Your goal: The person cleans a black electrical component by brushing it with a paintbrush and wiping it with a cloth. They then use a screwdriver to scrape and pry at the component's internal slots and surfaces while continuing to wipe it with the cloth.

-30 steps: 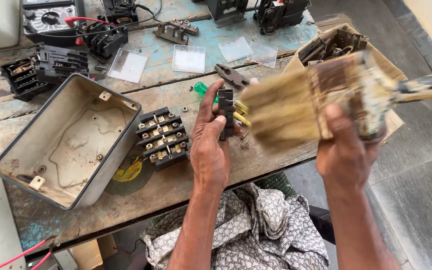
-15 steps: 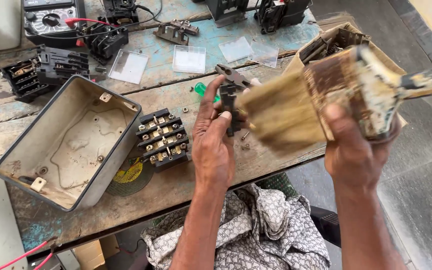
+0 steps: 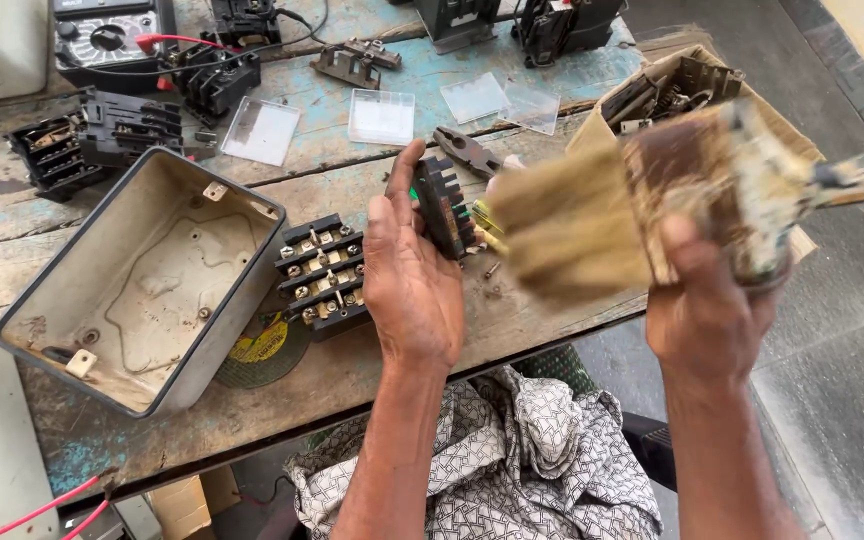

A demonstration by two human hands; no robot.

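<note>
While the right hand grips a worn paintbrush at right of centre, its blurred bristles overlap the black terminal block pinched in the left hand. Lower left sits an open metal enclosure; a second terminal block lies beside it, pliers above.

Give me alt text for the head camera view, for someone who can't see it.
A person's left hand holds a small black terminal part while the right hand brushes it with a worn paintbrush, blurred. Below, a wooden workbench holds an open grey metal box and a black terminal block.
</note>
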